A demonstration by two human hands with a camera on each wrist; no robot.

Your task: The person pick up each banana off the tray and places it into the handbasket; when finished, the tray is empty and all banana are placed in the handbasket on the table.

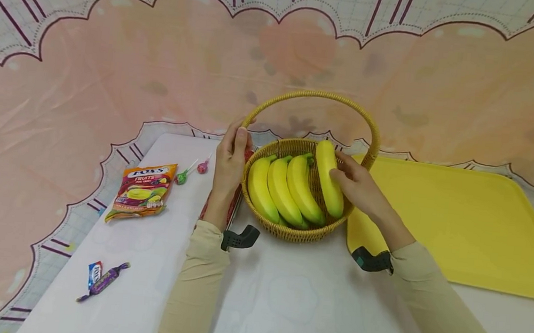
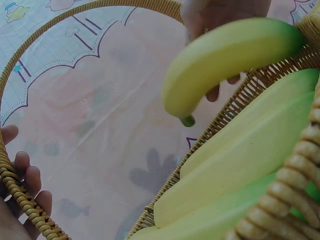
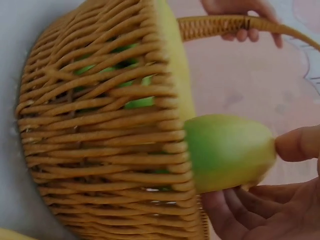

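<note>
A wicker basket (image 1: 296, 236) with a tall arched handle stands on the white table, several yellow bananas (image 1: 277, 186) lying side by side in it. My left hand (image 1: 230, 157) grips the handle at its left side; the left wrist view shows its fingers curled round the woven cane. On the basket's right, my right hand (image 1: 359, 183) holds one banana (image 1: 329, 178) between thumb and fingers. That banana is raised and tilted, its lower end at the basket's right rim. In the right wrist view its green tip (image 3: 220, 152) shows above the woven side.
A yellow tray (image 1: 459, 228) lies to the right, partly behind the right arm. Leftward are an orange candy bag (image 1: 142, 192), a green lollipop (image 1: 181, 177), a red lollipop (image 1: 202, 167) and a purple wrapped candy (image 1: 103, 282). A red packet (image 1: 234, 203) lies partly under the left wrist.
</note>
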